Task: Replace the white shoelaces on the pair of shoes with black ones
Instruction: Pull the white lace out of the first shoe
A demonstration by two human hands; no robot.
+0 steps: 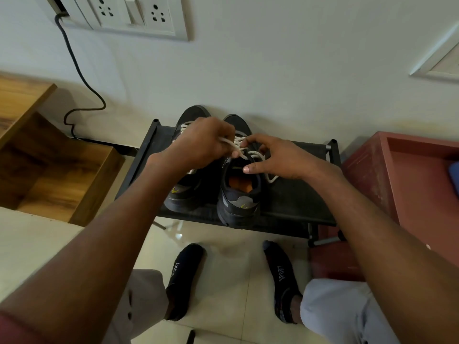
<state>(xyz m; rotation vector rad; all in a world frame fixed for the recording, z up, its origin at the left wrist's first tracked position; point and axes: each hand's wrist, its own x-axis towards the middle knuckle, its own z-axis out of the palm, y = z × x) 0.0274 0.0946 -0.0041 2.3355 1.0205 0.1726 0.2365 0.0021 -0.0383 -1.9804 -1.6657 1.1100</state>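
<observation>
Left hand [198, 142] pinches the white shoelace [244, 151] of the right-side sneaker [239, 194] on the black rack [298, 199]; right hand [278, 155], fingers curled, seems to pinch it too; best draw each crossing out evenly.

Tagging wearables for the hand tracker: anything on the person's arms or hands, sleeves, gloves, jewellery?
Left hand and right hand are bare: no gloves, rings or watch visible. Both forearms are uncovered; only a dark red sleeve edge shows on the left upper arm.
</observation>
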